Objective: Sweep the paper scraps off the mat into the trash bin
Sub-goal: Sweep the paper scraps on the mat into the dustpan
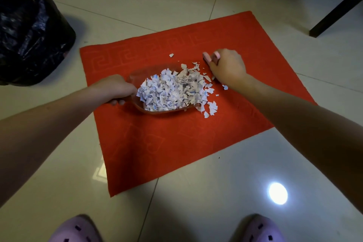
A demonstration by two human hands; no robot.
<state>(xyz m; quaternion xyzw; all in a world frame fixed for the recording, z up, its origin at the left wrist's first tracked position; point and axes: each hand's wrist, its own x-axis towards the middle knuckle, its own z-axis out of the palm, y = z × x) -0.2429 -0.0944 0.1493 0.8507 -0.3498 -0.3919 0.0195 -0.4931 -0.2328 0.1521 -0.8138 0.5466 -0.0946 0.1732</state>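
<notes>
Here, your left hand (115, 89) grips the handle of a reddish dustpan (135, 75) heaped with paper scraps (172, 90) at the middle of the red mat (157, 143), while your right hand (225, 67) curls round a pink tool (211, 57), mostly hidden by your fingers, just beside the loose scraps. The black-bagged trash bin (29, 29) stands off the mat's far left corner, partly cut off; print on the scraps is unreadable.
</notes>
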